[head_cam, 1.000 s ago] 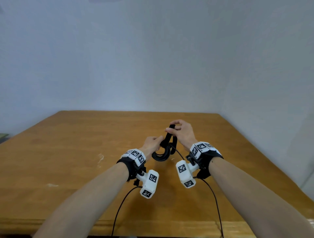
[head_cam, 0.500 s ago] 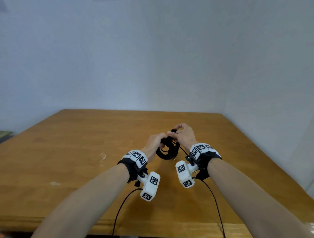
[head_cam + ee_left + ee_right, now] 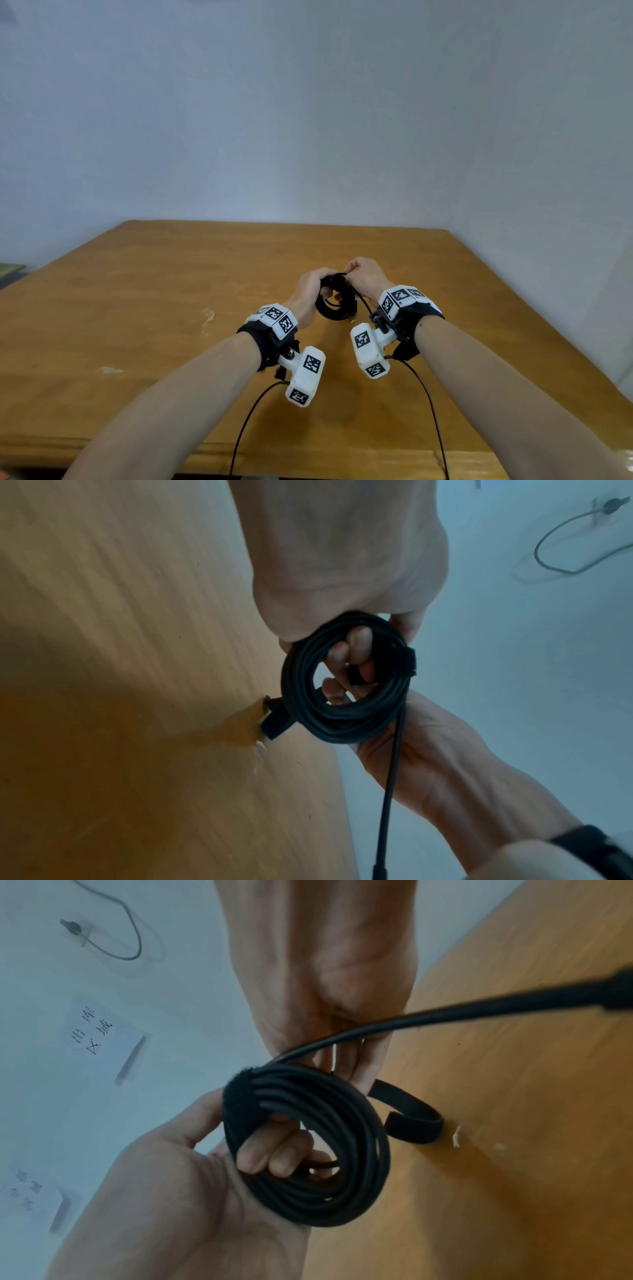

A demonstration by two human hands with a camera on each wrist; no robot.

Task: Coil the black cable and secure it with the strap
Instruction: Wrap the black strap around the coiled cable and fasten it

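The black cable (image 3: 334, 310) is wound into a small coil and held just above the wooden table (image 3: 154, 308). My left hand (image 3: 312, 285) grips the coil, with its fingers (image 3: 263, 1156) curled through the middle. A black hook-and-loop strap (image 3: 240, 1104) wraps round the bundle of turns. Its loose tail (image 3: 413, 1118) curls out from under my right hand (image 3: 364, 277), which pinches it beside the coil. In the left wrist view the coil (image 3: 342, 702) hangs between both hands, the strap (image 3: 405, 664) on its upper right. One cable end (image 3: 277, 721) sticks out at the lower left.
Pale chips (image 3: 207, 317) mark the tabletop left of my hands. Bare walls (image 3: 308, 120) stand behind and right of the table. Thin black leads (image 3: 246, 421) run from the wrist cameras over the front edge. Paper notes (image 3: 99, 1034) hang on the wall.
Both hands have come down and closer together. The strap stood upright above the coil, pinched by my right hand; it now lies wrapped round the coil's turns.
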